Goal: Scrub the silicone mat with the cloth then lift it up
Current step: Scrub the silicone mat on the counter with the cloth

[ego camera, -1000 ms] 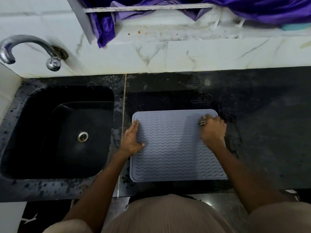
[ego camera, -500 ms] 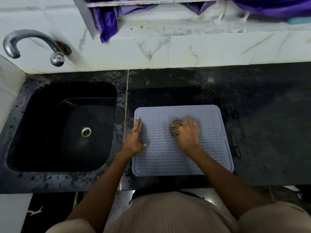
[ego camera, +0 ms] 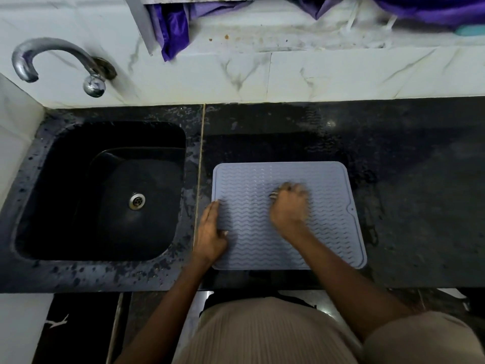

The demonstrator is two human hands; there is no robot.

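Black stone forms the sink [ego camera: 52, 206] at nine o'clock, a chrome tap [ego camera: 52, 56] at ten o'clock above it. Just right of the sink edge, the left hand [ego camera: 211, 232] lies flat, fingers straight, pinning the mat's left border. The silicone mat [ego camera: 328, 232], pale blue-grey and wave-ribbed, lies flat on the wet dark counter [ego camera: 420, 193] at centre. The right hand [ego camera: 288, 206] is clenched around a bunched cloth [ego camera: 274, 194], pressing it onto the mat's middle. The mat probably handles light, floppy and slick when wet; a pinch at a corner or the notched three-o'clock edge looks best for lifting.
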